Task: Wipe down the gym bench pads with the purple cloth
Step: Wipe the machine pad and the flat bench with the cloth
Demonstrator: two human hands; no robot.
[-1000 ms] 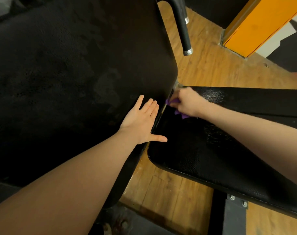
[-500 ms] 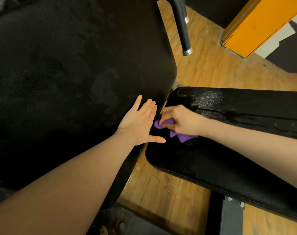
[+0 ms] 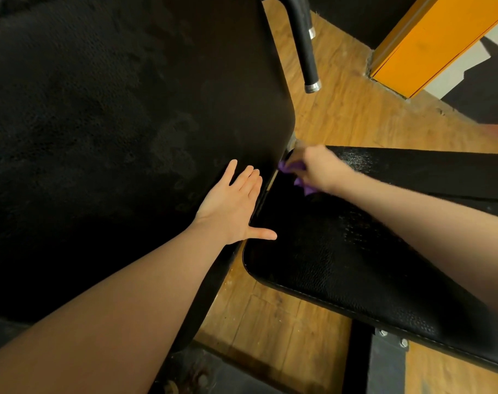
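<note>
Two hands are working at the joint between the pads. I am resting my left hand flat on the back pad, fingers straight and together, thumb spread out toward the seat pad. My right hand is bunching the purple cloth against the far left corner of the seat pad, right where it is meeting the back pad. That hand is motion-blurred, so I am reading its fingers as curled round the cloth, though I am not seeing each one.

I am judging the step as scrubbing the seat pad's edge along the seam. Next, I would be drawing the cloth nearer along that edge, then sweeping right across the seat, keeping pressure even and the cloth out of the gap.

Most of the cloth is hiding under my right hand; only two purple corners are showing. Both pads are running out of frame, and the dark back pad is showing faint smears whose nature I am unable to tell. A black metal bar is hanging over the wooden floor beyond.
</note>
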